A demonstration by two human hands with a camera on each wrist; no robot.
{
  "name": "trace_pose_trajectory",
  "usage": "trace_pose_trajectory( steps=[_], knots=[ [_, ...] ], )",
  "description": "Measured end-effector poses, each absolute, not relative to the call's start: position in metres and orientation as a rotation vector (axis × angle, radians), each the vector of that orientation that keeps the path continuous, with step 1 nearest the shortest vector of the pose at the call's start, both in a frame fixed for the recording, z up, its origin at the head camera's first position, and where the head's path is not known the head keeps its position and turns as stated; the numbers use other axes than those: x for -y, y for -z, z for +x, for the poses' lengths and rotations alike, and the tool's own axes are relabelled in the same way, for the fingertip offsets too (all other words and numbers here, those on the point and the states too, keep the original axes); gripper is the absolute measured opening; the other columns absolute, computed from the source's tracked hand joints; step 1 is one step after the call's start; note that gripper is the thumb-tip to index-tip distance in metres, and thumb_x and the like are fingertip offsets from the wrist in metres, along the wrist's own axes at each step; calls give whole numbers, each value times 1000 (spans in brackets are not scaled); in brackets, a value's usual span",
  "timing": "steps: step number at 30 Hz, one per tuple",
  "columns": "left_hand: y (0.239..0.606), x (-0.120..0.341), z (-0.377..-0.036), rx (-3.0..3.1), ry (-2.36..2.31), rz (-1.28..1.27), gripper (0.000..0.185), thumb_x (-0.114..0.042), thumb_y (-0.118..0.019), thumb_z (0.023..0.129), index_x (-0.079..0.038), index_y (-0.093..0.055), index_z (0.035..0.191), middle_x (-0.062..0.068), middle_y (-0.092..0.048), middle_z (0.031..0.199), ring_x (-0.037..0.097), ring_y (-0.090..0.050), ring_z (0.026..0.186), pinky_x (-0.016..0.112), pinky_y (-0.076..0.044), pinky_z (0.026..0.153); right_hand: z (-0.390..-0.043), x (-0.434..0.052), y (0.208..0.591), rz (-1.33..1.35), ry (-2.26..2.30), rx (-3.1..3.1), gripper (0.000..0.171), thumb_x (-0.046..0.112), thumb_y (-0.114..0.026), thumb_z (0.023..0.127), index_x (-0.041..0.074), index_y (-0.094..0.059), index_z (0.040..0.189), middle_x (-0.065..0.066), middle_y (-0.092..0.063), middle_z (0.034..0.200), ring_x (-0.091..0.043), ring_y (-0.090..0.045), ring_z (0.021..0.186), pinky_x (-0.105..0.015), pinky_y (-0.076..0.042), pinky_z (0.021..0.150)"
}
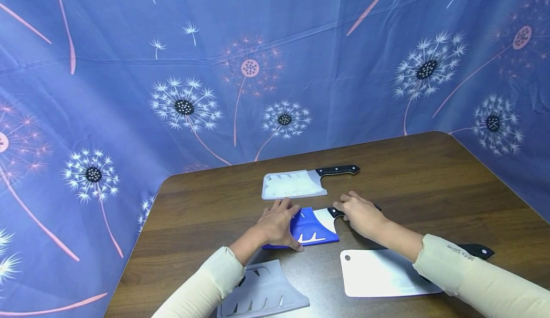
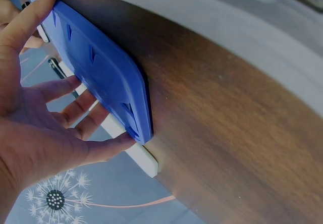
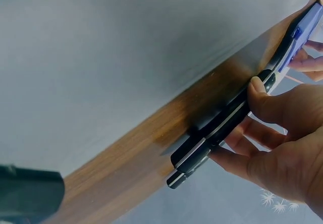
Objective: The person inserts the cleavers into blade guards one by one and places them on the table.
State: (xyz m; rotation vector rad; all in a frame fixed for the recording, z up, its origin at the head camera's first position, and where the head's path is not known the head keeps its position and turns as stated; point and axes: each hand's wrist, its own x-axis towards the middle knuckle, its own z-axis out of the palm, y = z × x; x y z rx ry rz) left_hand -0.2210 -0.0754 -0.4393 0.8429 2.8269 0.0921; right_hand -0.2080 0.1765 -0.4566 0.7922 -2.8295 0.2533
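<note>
Step in hand: sheathing of a cleaver; the blade sits partly inside the blue sheath (image 1: 310, 232), its bare heel showing between the two hands.
Left hand (image 1: 277, 225): fingers spread and curled over the blue sheath's edges, thumb on the near edge, steadying it flat on the table (image 1: 429, 184).
Right hand (image 1: 361, 215): fingers and thumb wrapped round the black handle (image 3: 217, 133) of the cleaver (image 1: 325, 217).
Beyond the hands: sheathed cleaver (image 1: 296, 184) in a white cover, handle pointing right.
Near the left forearm: grey sheath (image 1: 262, 294), lying without a blade.
Under the right forearm: bare cleaver (image 1: 378, 272), uncovered.
Next move, as a judgement: calls for a straight push of the handle toward the left hand, the sheath held flat so the blade does not bind.
</note>
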Motion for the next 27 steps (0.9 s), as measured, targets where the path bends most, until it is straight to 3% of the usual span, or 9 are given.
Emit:
trace_pose_trajectory(
  steps=[3, 9, 16, 19, 27],
  knots=[
    [440, 76, -220, -2826, -80, 846, 107, -60, -85, 56, -17, -44, 145, 4, -44, 131, 23, -41, 120, 53, -43, 93, -207, -177, 457, 798, -251, 2821, 38, -6, -77, 72, -1, -70, 109, -24, -64, 106, -53, -57, 104, -53, -53, 78],
    [441, 79, -218, -2841, -107, 847, 110, -67, -80, 57, -19, -40, 147, 4, -41, 138, 24, -38, 125, 56, -39, 95, -204, -178, 455, 810, -255, 2803, 40, -3, -78, 73, 0, -68, 112, -18, -62, 103, -39, -59, 99, -49, -54, 77],
    [435, 87, -214, -2871, -203, 836, 108, -68, -78, 60, -23, -36, 149, 3, -38, 142, 25, -37, 127, 60, -34, 97, -195, -187, 446, 764, -330, 2809, 43, -6, -75, 75, 0, -66, 117, -22, -59, 114, -48, -54, 111, -65, -43, 88],
    [431, 94, -210, -2880, -230, 853, 107, -65, -79, 62, -23, -34, 149, 4, -37, 143, 26, -36, 128, 60, -33, 97, -189, -194, 440, 736, -357, 2810, 45, -8, -75, 74, -1, -66, 117, -22, -59, 118, -45, -53, 113, -68, -39, 90],
    [423, 117, -195, -2928, -271, 882, 106, -64, -79, 62, -19, -36, 148, 7, -36, 143, 29, -35, 128, 62, -31, 96, -171, -217, 428, 668, -368, 2778, 45, -15, -76, 68, -2, -69, 111, -20, -63, 118, -41, -55, 111, -69, -38, 90]
  ],
)
